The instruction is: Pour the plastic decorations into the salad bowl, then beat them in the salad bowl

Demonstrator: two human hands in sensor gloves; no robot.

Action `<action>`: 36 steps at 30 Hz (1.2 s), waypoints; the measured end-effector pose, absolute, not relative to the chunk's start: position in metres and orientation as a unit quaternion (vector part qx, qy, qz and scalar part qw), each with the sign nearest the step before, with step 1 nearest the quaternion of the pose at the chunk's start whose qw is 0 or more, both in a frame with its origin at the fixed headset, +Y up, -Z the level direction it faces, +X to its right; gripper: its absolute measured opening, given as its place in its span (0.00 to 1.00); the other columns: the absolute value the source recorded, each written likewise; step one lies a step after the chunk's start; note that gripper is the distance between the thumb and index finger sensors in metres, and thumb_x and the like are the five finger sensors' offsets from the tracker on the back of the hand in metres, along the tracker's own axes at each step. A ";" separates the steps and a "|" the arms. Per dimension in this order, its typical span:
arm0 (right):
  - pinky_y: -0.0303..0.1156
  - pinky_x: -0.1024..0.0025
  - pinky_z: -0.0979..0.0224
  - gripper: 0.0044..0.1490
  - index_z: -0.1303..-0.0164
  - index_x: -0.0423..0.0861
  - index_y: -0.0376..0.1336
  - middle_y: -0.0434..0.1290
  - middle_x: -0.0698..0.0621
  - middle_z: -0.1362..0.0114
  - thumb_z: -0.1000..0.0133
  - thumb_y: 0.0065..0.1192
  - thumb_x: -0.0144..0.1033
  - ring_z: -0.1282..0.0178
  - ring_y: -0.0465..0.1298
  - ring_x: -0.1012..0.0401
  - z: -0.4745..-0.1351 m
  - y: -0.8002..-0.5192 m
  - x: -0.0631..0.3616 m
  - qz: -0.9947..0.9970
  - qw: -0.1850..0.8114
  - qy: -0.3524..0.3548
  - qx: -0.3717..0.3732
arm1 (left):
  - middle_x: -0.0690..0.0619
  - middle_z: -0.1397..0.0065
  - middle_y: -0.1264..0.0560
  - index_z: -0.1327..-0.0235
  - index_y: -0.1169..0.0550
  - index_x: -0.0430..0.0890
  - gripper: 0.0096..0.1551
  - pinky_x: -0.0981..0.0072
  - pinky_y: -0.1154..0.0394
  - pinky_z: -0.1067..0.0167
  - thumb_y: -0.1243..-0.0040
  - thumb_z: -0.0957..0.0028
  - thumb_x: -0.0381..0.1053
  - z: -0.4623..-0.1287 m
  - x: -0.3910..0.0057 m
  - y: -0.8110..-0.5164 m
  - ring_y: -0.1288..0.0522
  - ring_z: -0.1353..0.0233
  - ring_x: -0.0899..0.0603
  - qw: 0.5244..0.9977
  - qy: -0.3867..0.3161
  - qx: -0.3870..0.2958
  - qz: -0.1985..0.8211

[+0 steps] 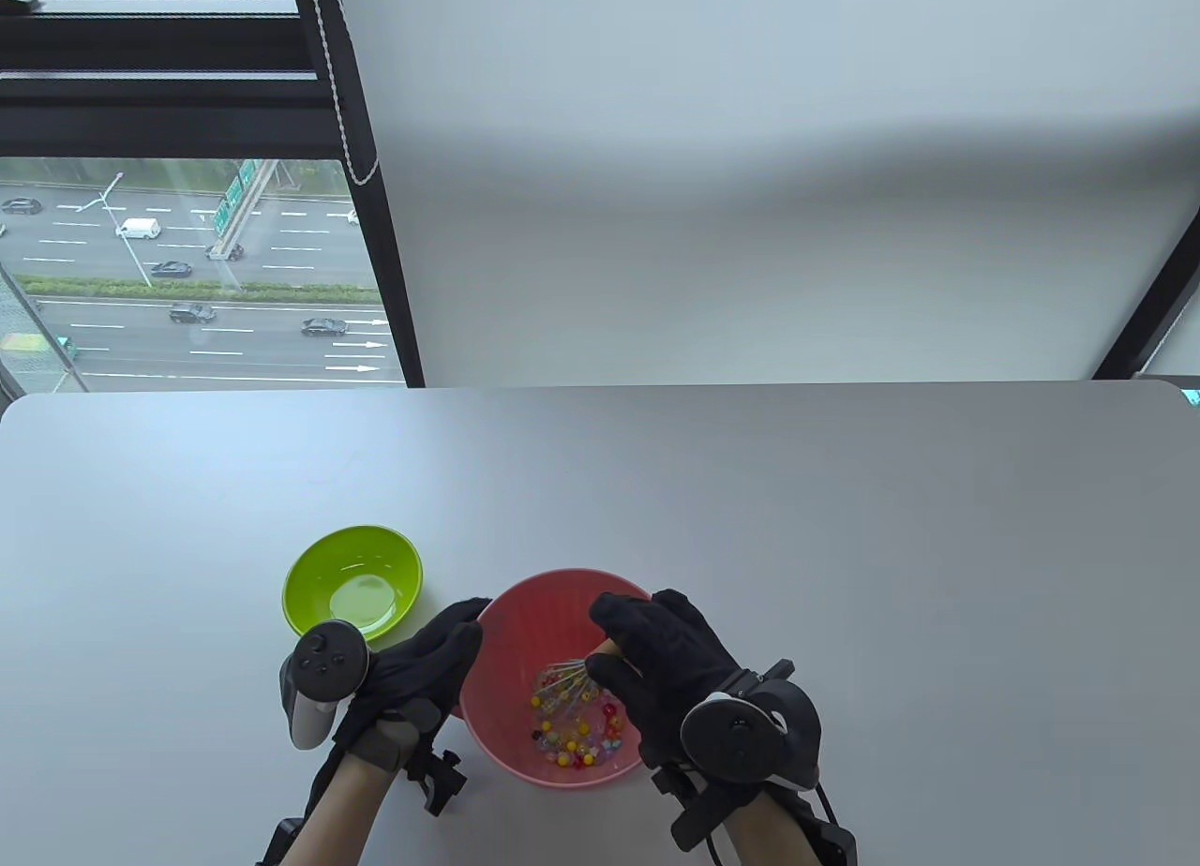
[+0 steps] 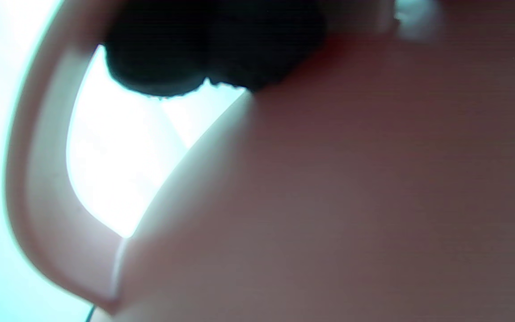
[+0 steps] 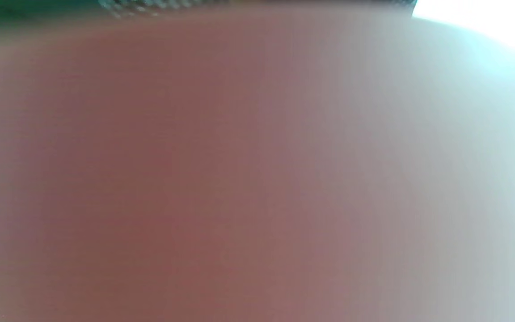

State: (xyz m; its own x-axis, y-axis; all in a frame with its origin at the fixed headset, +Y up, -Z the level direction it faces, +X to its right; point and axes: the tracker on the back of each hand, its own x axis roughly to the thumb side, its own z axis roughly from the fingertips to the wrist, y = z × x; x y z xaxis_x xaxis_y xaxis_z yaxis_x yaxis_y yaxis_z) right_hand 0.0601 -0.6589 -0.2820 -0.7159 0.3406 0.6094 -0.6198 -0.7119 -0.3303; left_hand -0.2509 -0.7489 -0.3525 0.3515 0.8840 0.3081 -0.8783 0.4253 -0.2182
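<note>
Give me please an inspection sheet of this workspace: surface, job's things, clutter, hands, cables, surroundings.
Surface: grey table.
Job's things: pink salad bowl holds coloured decorations and a wire whisk; green bowl beside it, no decorations inside.
Clutter: nothing seen.
Hands: left hand holds the pink bowl's rim; right hand grips the whisk handle.
Cables: dark cable at the right wrist.
Surroundings: window over a highway, white wall.

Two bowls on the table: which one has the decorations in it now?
The pink bowl, between both hands; colourful beads lie at its bottom. The green bowl, further left, holds none.
</note>
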 end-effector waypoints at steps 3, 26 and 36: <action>0.62 0.51 0.18 0.41 0.20 0.63 0.49 0.68 0.57 0.25 0.40 0.67 0.48 0.37 0.81 0.59 -0.279 -0.657 0.060 0.890 0.248 -0.287 0.253 | 0.52 0.67 0.18 0.30 0.26 0.40 0.40 0.38 0.33 0.31 0.55 0.39 0.69 -0.352 -0.251 -0.749 0.19 0.59 0.41 0.822 -0.192 -0.007 0.536; 0.65 0.52 0.22 0.37 0.17 0.55 0.47 0.77 0.58 0.40 0.35 0.47 0.53 0.55 0.82 0.58 -0.277 -0.650 0.072 0.879 0.278 -0.315 0.228 | 0.52 0.67 0.18 0.30 0.26 0.41 0.40 0.38 0.33 0.31 0.55 0.39 0.69 -0.352 -0.252 -0.749 0.19 0.59 0.41 0.822 -0.192 -0.007 0.536; 0.75 0.58 0.31 0.35 0.28 0.51 0.60 0.83 0.55 0.48 0.41 0.60 0.59 0.66 0.87 0.62 -0.280 -0.651 0.069 0.874 0.304 -0.304 0.227 | 0.52 0.67 0.18 0.30 0.26 0.40 0.40 0.38 0.33 0.31 0.55 0.39 0.69 -0.352 -0.252 -0.749 0.19 0.59 0.41 0.822 -0.192 -0.007 0.536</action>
